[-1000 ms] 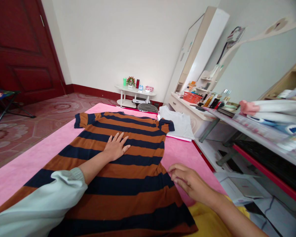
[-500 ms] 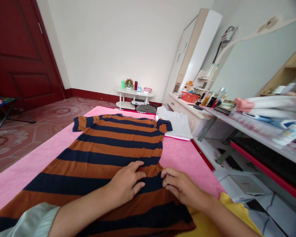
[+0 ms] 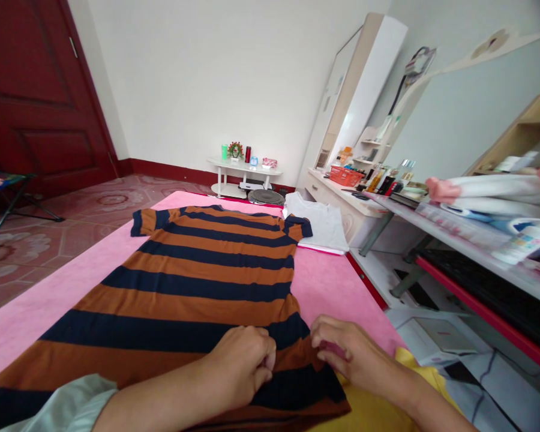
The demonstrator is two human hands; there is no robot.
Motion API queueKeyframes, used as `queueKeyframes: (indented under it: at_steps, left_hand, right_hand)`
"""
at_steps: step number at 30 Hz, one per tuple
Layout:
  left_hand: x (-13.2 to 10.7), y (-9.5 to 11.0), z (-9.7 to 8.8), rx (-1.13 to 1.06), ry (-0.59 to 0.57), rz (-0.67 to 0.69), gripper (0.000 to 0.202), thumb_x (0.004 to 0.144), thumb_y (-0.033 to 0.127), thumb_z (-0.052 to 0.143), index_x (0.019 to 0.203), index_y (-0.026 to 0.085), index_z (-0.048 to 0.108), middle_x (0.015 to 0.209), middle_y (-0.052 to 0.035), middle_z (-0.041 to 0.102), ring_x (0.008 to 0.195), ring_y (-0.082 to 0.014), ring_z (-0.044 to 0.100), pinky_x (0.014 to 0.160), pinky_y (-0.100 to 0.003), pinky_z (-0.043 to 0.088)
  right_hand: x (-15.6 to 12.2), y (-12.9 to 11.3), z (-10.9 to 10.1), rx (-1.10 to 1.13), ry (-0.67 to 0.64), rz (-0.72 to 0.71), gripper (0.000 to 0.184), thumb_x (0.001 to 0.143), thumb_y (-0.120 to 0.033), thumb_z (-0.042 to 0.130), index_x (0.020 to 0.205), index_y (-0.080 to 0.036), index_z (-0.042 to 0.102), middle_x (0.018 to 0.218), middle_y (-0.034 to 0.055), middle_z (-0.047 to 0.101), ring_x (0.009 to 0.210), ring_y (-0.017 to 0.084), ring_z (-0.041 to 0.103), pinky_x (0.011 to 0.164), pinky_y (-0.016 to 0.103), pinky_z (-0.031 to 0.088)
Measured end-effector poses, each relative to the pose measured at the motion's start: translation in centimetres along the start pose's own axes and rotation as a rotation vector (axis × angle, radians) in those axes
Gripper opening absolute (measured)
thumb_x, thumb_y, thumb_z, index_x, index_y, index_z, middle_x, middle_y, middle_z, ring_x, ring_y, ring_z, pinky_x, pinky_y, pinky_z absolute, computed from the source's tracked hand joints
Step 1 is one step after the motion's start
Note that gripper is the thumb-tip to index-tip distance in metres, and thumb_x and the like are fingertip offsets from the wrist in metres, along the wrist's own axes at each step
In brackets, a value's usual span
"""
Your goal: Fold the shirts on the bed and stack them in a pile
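Note:
A T-shirt (image 3: 184, 298) with broad orange-brown and navy stripes lies spread on a pink-covered surface (image 3: 337, 288), its sleeves at the far end. My left hand (image 3: 245, 363) is closed over the lower part of the shirt, fingers curled down and thumb close to them; its fingertips are partly hidden. At the shirt's right edge, near the hem, my right hand (image 3: 353, 354) has bent fingers and thumb gripping the cloth. Yellow fabric (image 3: 364, 408) shows below my right wrist, partly under the hem.
Folded light grey clothing (image 3: 317, 219) lies at the far right corner. Along the right side stand a white dresser (image 3: 333, 192) with a red basket (image 3: 345, 175) and a cluttered desk (image 3: 459, 240). A small white table (image 3: 245, 168) stands by the wall, and a folding stool (image 3: 13, 198) at left.
My left hand has moved slightly right and nearer to me, its spread fingers now curled in. My right hand has shifted a little right and nearer, along the shirt's edge.

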State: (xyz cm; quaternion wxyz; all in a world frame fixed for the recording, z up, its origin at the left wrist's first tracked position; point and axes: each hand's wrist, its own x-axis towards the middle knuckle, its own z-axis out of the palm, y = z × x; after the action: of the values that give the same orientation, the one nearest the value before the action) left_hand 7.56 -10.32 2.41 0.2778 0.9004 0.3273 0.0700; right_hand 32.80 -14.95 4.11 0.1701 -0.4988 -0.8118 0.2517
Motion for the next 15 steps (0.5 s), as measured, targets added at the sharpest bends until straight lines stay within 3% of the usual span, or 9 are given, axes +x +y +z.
queueKeyframes:
  at_steps: [3, 8, 12, 15]
  left_hand:
    - [-0.1, -0.1, -0.4, -0.115, 0.019, -0.034, 0.006, 0.069, 0.020, 0.065, 0.066, 0.021, 0.060, 0.071, 0.0034, 0.063, 0.062, -0.0111, 0.055, 0.054, -0.022, 0.034]
    - [-0.1, 0.4, -0.9, -0.280, 0.045, -0.083, 0.007, 0.070, 0.020, 0.064, 0.066, 0.019, 0.060, 0.068, 0.0040, 0.061, 0.061, -0.0095, 0.054, 0.053, -0.019, 0.034]
    - [-0.1, 2.4, -1.8, -0.355, 0.016, -0.084, 0.008, 0.073, 0.027, 0.066, 0.071, 0.020, 0.063, 0.070, 0.0037, 0.062, 0.061, -0.0099, 0.053, 0.052, -0.020, 0.035]
    - [0.1, 4.0, -2.3, -0.349, -0.003, 0.005, 0.007, 0.073, 0.028, 0.068, 0.072, 0.021, 0.065, 0.071, 0.0038, 0.062, 0.061, -0.0097, 0.054, 0.052, -0.020, 0.035]
  right_hand:
    - [0.0, -1.2, 0.7, -0.040, -0.052, 0.011, 0.027, 0.073, -0.005, 0.061, 0.091, -0.024, 0.055, 0.091, -0.0022, 0.059, 0.082, 0.013, 0.055, 0.068, 0.022, 0.038]
    - [0.2, -1.5, 1.6, -0.080, -0.065, -0.006, 0.023, 0.067, 0.001, 0.049, 0.075, -0.021, 0.050, 0.081, -0.0037, 0.057, 0.072, 0.010, 0.053, 0.061, 0.020, 0.034]
    - [-0.6, -1.2, 0.4, -0.119, -0.034, 0.028, 0.024, 0.059, 0.002, 0.046, 0.068, -0.020, 0.047, 0.071, -0.0042, 0.053, 0.060, 0.009, 0.047, 0.052, 0.022, 0.028]
    - [-1.4, -1.4, -1.0, -0.120, -0.029, 0.048, 0.023, 0.058, 0.000, 0.046, 0.068, -0.021, 0.048, 0.070, -0.0030, 0.054, 0.061, 0.010, 0.048, 0.053, 0.023, 0.030]
